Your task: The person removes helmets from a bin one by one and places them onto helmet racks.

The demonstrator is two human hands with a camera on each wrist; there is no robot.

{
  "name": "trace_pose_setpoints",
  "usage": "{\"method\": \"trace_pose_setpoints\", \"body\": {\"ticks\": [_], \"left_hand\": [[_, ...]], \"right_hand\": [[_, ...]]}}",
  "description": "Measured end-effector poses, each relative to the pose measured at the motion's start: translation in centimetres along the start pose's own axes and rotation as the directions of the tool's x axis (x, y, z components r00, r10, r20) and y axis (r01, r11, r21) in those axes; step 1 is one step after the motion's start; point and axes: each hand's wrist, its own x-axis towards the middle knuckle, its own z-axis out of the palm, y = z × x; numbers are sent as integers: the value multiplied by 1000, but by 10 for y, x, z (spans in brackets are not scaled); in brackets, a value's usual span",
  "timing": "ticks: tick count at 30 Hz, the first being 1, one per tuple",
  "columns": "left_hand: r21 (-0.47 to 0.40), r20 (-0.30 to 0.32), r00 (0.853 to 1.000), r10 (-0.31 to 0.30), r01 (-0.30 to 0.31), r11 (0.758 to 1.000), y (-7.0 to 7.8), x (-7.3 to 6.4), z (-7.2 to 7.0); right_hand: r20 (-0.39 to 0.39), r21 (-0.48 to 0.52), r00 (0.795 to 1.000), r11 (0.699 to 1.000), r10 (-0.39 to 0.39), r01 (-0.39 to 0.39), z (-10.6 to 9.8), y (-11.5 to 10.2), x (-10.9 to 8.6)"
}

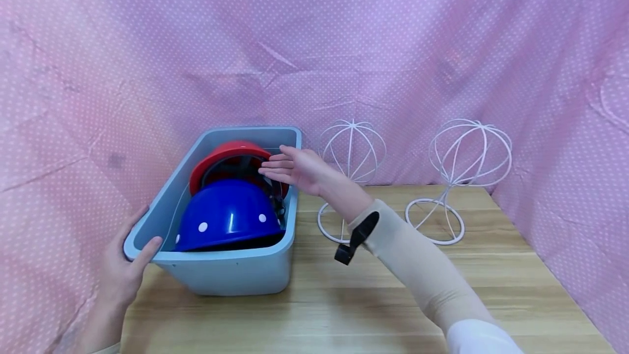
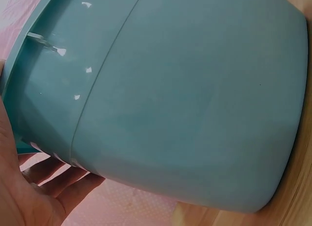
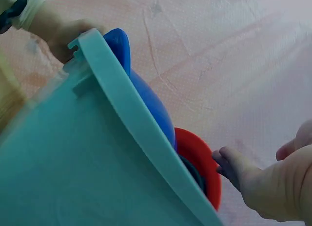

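A light blue plastic bin (image 1: pixel 236 275) stands on the left of the table, holding a blue hard hat (image 1: pixel 221 212) in front and a red hard hat (image 1: pixel 223 151) behind it. My left hand (image 1: pixel 120 272) grips the bin's near left corner, thumb on the rim; the left wrist view shows its fingers (image 2: pixel 73 184) along the outside. With fingers extended, my right hand (image 1: pixel 302 171) hovers at the bin's right rim, close to the red hard hat. In the right wrist view this hand (image 3: pixel 265 184) appears apart from the red hard hat (image 3: pixel 212 172) and holds nothing.
Two white wire hat stands, a nearer-to-the-bin one (image 1: pixel 351 152) and one farther right (image 1: pixel 472 152), stand towards the back of the wooden table (image 1: pixel 373 310). Pink dotted cloth (image 1: pixel 314 42) hangs behind and at both sides. The right forearm reaches across the table.
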Motion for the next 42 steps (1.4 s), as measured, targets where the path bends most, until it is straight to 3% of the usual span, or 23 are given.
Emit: {"method": "trace_pose_setpoints", "body": {"ticks": [5,9,15,21,30,38,42], "left_hand": [[-12,-4,1000,-30,30,999,0,0,-4],[-33,-31,999,-37,36,999,1,2,-6],[-62,-9,999,-54,53,997,-2,1,0],[-71,2,998,-55,55,996,-3,2,3],[-114,-3,999,-52,51,992,-2,3,3],[-203,-15,998,-56,51,978,-4,1,4],[-183,-11,998,-55,52,982,-3,0,5]], "right_hand": [[-16,134,995,986,101,-98,13,6,29],[-24,168,989,976,143,-137,28,6,46],[-58,220,980,960,193,-176,38,2,60],[-15,324,960,909,281,-261,39,4,76],[-54,418,954,874,294,-246,41,10,98],[-82,437,950,867,302,-238,42,13,109],[-93,448,944,860,315,-243,37,13,114]]}}
